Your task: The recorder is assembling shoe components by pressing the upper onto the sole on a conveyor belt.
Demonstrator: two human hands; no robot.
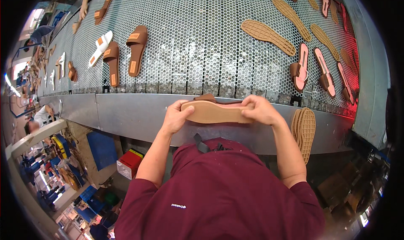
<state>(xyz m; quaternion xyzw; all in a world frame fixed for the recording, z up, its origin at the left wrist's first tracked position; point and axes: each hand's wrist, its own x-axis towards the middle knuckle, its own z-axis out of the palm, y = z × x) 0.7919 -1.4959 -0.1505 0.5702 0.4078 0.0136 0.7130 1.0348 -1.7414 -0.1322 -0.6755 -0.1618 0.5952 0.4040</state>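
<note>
Just in front of my body I hold a slide sandal [216, 114] on its side. Its broad tan sole side faces me, and a brown strap and a bit of pink footbed show along the upper edge. My left hand [173, 117] pinches one end, thumb on the tan sole. At the other end my right hand [261, 110] grips it between thumb and fingers. A few tan outsoles with a grid tread [307, 128] rest in a stack on the metal ledge [139, 109], to the right of my right hand.
Beyond the ledge runs a perforated metal conveyor [189, 42]. Finished brown sandals [136, 51] and a white one [101, 48] lie left; loose outsoles [269, 36] and pink-footbed uppers [301, 67] lie right, near a red-lit machine housing [372, 51]. Another person's hand [83, 11] reaches in at upper left.
</note>
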